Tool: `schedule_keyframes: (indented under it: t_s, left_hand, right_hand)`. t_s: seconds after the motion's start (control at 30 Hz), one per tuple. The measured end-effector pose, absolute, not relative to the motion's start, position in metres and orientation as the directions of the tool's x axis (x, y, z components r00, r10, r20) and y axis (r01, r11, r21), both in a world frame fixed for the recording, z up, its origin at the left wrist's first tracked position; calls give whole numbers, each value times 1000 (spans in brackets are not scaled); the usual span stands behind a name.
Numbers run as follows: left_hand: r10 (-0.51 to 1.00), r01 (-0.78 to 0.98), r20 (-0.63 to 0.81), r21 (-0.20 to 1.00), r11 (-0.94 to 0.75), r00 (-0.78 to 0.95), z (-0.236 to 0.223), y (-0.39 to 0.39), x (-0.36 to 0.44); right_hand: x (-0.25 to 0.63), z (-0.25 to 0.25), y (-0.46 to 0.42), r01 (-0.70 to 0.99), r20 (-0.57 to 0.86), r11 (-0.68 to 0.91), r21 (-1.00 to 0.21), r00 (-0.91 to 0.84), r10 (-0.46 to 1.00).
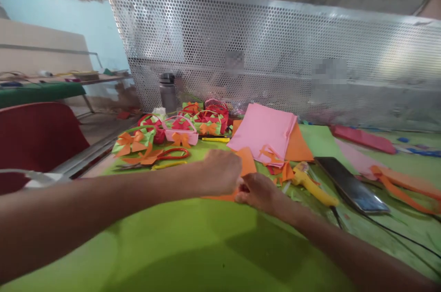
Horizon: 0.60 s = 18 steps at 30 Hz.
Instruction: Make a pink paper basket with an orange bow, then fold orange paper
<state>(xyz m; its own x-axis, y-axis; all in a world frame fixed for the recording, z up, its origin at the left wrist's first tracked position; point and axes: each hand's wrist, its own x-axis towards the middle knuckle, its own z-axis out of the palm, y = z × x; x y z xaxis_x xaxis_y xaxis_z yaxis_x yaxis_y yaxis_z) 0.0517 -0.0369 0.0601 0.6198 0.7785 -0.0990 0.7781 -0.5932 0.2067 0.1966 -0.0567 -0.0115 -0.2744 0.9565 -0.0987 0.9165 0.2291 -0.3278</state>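
Above the green tabletop (179, 241), my left hand (223, 170) is curled closed over a sheet of orange craft paper (248, 162). My right hand (260, 192) meets it from the right, with its fingers pinched at the same sheet. The orange paper shows behind the hands and below them; its middle is hidden. Just left of my hands lie red-handled scissors (174, 153) and a yellow tool (168, 164). Right of them rest orange scraps (285, 172) and a yellow glue gun (315, 186).
Small paper baskets with bows (181, 135) cluster at the back left, near a grey bottle (168, 92). Pink sheets (263, 131) lie behind my hands. A phone (351, 186) and cables sit at right. A perforated metal panel (241, 43) stands along the back.
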Motion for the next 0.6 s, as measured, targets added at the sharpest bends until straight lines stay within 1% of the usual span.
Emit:
schedule_keyframes:
  t_s: [0.1, 0.17, 0.27, 0.37, 0.5, 0.6]
  left_hand:
    - [734, 739, -100, 151, -657, 672, 47, -48, 69]
    - [718, 718, -60, 147, -681, 694, 33, -51, 62]
    - [707, 692, 33, 177, -700, 707, 8, -51, 40]
    - [654, 623, 94, 232, -747, 750, -16, -49, 19]
    - [549, 519, 23, 295, -802, 835, -37, -45, 2]
    - [488, 472, -16, 281, -835, 873, -43, -42, -3]
  right_hand:
    - [196, -15, -55, 931, -89, 212, -296, -248, 965]
    - [197, -16, -54, 929, -79, 231, -288, -263, 961]
    - [197, -13, -54, 911, -73, 276, -307, -311, 947]
    - [197, -9, -56, 892, -74, 291, -345, -335, 939]
    - [194, -7, -58, 864, -59, 307, -398, -358, 932]
    - [196, -7, -54, 853, -42, 301, -427, -351, 935]
